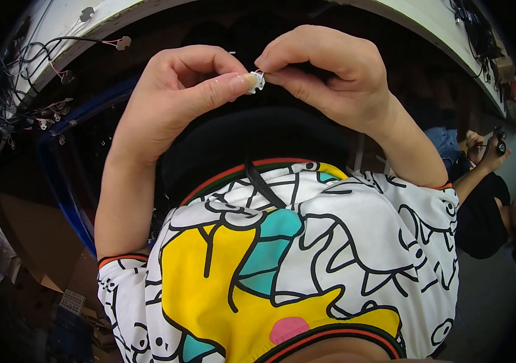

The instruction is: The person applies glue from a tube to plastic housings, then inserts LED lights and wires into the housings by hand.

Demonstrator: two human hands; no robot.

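Between my two hands, above my lap, is a small white plastic part (258, 82) with an irregular outline. My left hand (170, 100) pinches it between thumb and forefinger, and the thumb covers its left side. From the right, my right hand (342, 75) meets it with thumb and forefinger pressed close together. A thin reddish wire (257, 71) shows at the part's upper edge and runs to the right fingertips. Those fingers hide the rest of the wire.
Black cables and small wired parts (123, 43) lie along the white tabletop (113, 18) at the left. Below that edge stands a blue bin (58, 175), with cardboard (34, 236) nearby. At the right, another person's hands hold a dark tool (500, 142). Another person is partly visible at far left.
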